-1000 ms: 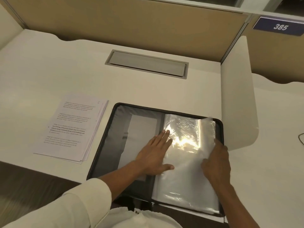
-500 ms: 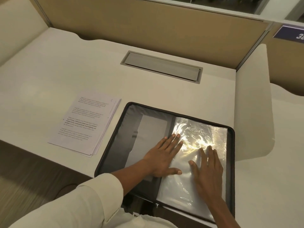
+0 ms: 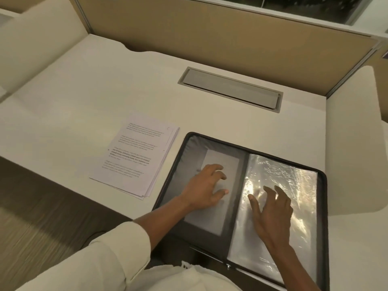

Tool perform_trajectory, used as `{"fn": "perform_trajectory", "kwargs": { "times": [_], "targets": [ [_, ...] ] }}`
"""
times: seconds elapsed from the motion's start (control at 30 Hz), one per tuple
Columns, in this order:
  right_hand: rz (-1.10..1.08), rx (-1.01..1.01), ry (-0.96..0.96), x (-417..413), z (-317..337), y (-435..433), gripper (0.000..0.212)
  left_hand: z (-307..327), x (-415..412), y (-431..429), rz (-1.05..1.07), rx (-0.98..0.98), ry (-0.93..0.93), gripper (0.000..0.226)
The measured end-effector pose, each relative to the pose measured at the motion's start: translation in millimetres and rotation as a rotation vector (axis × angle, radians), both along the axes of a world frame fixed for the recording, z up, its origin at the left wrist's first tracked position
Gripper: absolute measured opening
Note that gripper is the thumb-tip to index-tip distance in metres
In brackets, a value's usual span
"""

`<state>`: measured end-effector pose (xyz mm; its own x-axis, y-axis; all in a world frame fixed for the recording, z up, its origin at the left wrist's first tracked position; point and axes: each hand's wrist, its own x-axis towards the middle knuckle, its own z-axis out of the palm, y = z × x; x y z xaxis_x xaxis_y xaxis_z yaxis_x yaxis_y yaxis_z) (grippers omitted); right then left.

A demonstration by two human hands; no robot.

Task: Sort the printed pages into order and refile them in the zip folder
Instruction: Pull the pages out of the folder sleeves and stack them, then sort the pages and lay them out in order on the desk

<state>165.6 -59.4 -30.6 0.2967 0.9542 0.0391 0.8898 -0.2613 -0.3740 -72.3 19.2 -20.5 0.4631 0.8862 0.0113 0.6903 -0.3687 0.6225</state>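
A black zip folder (image 3: 322,198) lies open on the desk in front of me. Its right half holds glossy clear plastic sleeves (image 3: 294,185); its left half is a dark inner cover with a grey pocket (image 3: 212,215). My left hand (image 3: 204,189) rests over the grey pocket with loosely curled fingers, holding nothing. My right hand (image 3: 270,208) lies on the plastic sleeves with fingers spread. A stack of printed pages (image 3: 136,154) sits on the desk just left of the folder, text side up.
The desk (image 3: 84,97) is cream, with a grey cable hatch (image 3: 231,89) at the back. Tan partition walls (image 3: 210,32) enclose it behind, with a cream divider (image 3: 354,143) at the right. The near desk edge runs under the folder.
My left hand slid left off the sleeves onto the grey pocket and its fingers curled. My right hand stayed on the sleeves, fingers more spread. The camera turned left.
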Motion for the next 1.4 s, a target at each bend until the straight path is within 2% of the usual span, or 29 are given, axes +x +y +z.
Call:
{"fn": "perform_trajectory", "kwargs": {
  "times": [0.17, 0.4, 0.5, 0.7, 0.87, 1.0, 1.07, 1.17, 1.3, 1.4],
  "targets": [
    [0.160, 0.070, 0.129, -75.4, 10.7, 16.2, 0.054, 0.8, -84.6, 2.2, 0.181, 0.028, -0.010, 0.031],
    [0.288, 0.089, 0.271, -183.0, 15.9, 44.3, 0.045, 0.4, -196.2, 10.7, 0.436, -0.030, 0.031, 0.024],
    [0.256, 0.034, 0.402, -226.2, 14.1, 56.1, 0.044, 4.7, -239.8, 23.9, 0.558, -0.034, 0.039, 0.022],
    [0.041, -0.084, 0.614, -294.8, 17.6, 89.0, 0.052, 11.5, -311.3, 62.8, 0.711, -0.139, 0.096, 0.029],
    [-0.146, -0.217, 0.722, -323.1, 19.4, 107.2, 0.068, 12.2, -330.7, 89.3, 0.786, -0.312, 0.082, 0.054],
    [-0.269, -0.262, 0.822, -329.3, 20.0, 119.2, 0.071, 9.7, -328.1, 108.8, 0.843, -0.460, 0.113, 0.081],
    [-0.315, -0.265, 0.870, -328.7, 15.2, 126.9, 0.073, 9.2, -324.3, 120.8, 0.878, -0.532, 0.113, 0.087],
    [-0.346, -0.288, 0.892, -326.1, 8.9, 137.3, 0.072, 9.2, -318.3, 136.5, 0.903, -0.604, 0.159, 0.080],
    [-0.332, -0.330, 0.896, -323.5, 6.9, 147.1, 0.049, 14.5, -316.0, 147.1, 0.927, -0.687, 0.205, 0.069],
    [-0.290, -0.373, 0.873, -321.7, 7.9, 151.5, 0.047, 20.9, -313.9, 151.3, 0.941, -0.728, 0.228, 0.065]
  ]
}}
